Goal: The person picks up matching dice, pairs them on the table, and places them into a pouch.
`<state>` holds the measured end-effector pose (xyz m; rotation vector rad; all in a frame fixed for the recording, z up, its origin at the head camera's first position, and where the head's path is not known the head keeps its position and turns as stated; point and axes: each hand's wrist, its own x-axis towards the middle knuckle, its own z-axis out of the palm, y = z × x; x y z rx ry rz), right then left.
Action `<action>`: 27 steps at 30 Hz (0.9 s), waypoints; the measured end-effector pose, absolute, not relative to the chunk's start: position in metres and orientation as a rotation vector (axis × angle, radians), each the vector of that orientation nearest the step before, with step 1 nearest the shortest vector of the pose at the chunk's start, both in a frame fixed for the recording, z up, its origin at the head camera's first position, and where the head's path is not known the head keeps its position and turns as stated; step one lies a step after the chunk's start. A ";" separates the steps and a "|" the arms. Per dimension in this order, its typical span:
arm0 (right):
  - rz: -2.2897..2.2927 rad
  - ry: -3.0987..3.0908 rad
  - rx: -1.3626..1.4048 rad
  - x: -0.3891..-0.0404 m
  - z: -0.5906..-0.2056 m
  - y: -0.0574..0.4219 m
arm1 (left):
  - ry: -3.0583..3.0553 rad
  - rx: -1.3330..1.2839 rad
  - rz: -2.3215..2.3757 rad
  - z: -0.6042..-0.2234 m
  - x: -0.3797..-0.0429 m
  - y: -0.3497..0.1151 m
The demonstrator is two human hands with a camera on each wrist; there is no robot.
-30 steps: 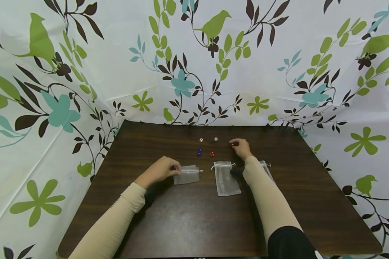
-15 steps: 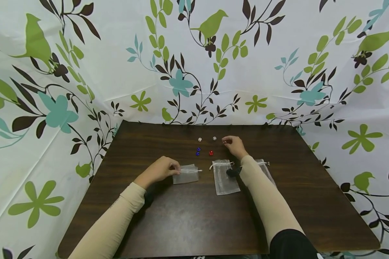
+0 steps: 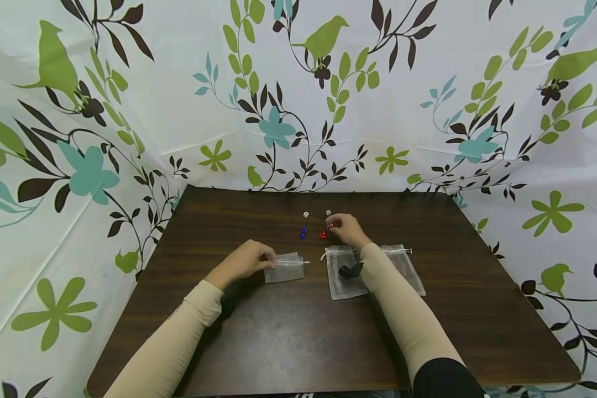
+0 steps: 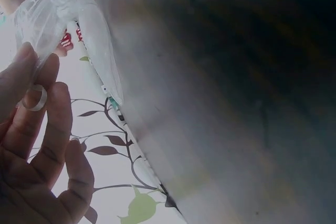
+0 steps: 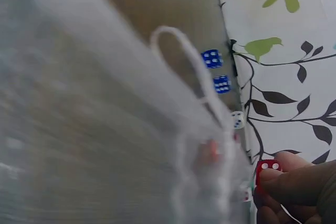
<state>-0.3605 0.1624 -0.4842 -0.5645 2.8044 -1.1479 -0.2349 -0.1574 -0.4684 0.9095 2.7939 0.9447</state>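
Note:
In the head view my left hand (image 3: 245,262) pinches the edge of a small sheer white drawstring bag (image 3: 289,271). The left wrist view shows the thumb and index finger on its thin fabric, with a cord loop (image 4: 35,98) beside the fingers. Above the table, my right hand (image 3: 347,230) holds a red die (image 5: 269,168) between thumb and fingertips. Just left of that hand lies another red die (image 3: 323,235). Two blue dice (image 3: 303,236) sit close together further left. Behind them are a white die (image 3: 305,214) and a second white die (image 3: 328,212).
A second sheer bag (image 3: 335,282) lies flat below my right wrist, partly covered by a black wrist strap (image 3: 349,271). Beyond the right forearm lies a third bag (image 3: 405,265). The dark wooden table (image 3: 288,342) meets a patterned cloth (image 3: 179,110) at its back edge.
My right hand has moved left with the red die, from right of the dice to beside the red die on the table. The left hand stays at its bag.

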 end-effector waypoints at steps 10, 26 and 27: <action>-1.073 2.751 -0.526 -0.352 -0.497 0.160 | 2.797 0.926 0.948 -0.466 -0.233 -0.157; -1.058 2.732 -0.520 -0.349 -0.490 0.160 | 2.798 0.922 0.944 -0.468 -0.233 -0.156; -1.060 2.736 -0.517 -0.349 -0.490 0.161 | 2.797 0.921 0.944 -0.468 -0.233 -0.156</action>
